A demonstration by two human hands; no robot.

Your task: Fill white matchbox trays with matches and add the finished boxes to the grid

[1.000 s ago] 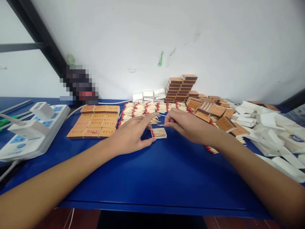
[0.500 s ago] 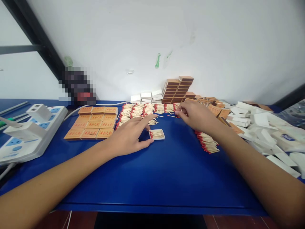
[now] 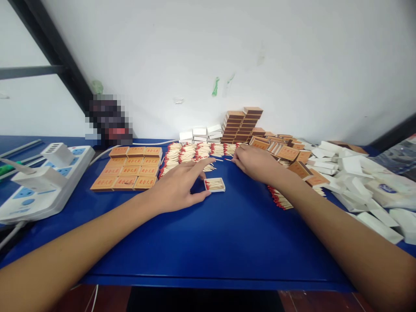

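On the counter [image 3: 208, 242], centre, small open tray [image 3: 219, 190], part filled with red-headed matches lying roughly lengthwise. Left hand [image 3: 180, 184] part open around the tray's left end, thumb at the near corner and a fingertip by the far corner: a light hold. Right hand [image 3: 255, 161] closed to a pinch on 1 match [image 3: 229, 160], red head pointing left, far and right of the tray.

Handling (judged): tray very light, thin-walled, likely card; would slide on the smooth counter and crush if squeezed. Best held by the 2 outer corners at 1 end. Match light, stiff, easily snapped; best pinched near the plain end, head free.

Versus frame 0.5 s ago: right hand has shifted left, away from the far match rows [image 3: 186, 154]; match now nearer the tray. Right forearm hides more of the match pile [image 3: 278, 200] at right. Left hand and tray essentially unchanged.
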